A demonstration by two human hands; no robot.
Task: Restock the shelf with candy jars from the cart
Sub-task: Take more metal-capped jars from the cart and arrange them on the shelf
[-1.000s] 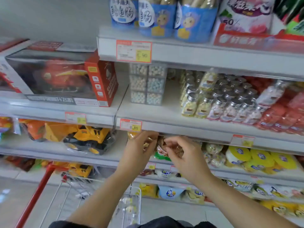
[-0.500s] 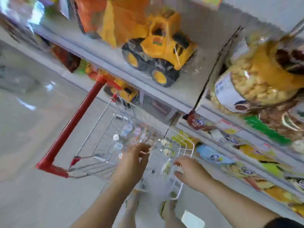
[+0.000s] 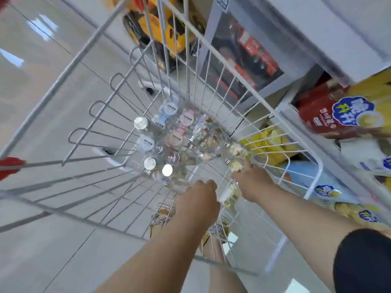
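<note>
I look straight down into the white wire cart [image 3: 213,49]. Several clear candy jars [image 3: 172,138] stand or lie in its bottom, some with silver caps, some with pink or blue labelled lids. My left hand [image 3: 198,200] reaches in at the near end with its knuckles bent down over a clear jar [image 3: 179,186]; its fingertips are hidden. My right hand [image 3: 252,181] is at the cart's right side, thumb and fingers curled round a jar of pale yellow candy [image 3: 234,166].
The cart's red handle [image 3: 9,166] is at the left edge. Shelves on the right hold snack bags [image 3: 347,112] and a boxed toy [image 3: 243,58]; a yellow toy truck [image 3: 160,32] sits beyond the cart. Tiled floor [image 3: 42,92] lies to the left.
The view swung down from the shelf into the cart. Both hands left the shelf and dropped into the basket, the right one closing on a jar.
</note>
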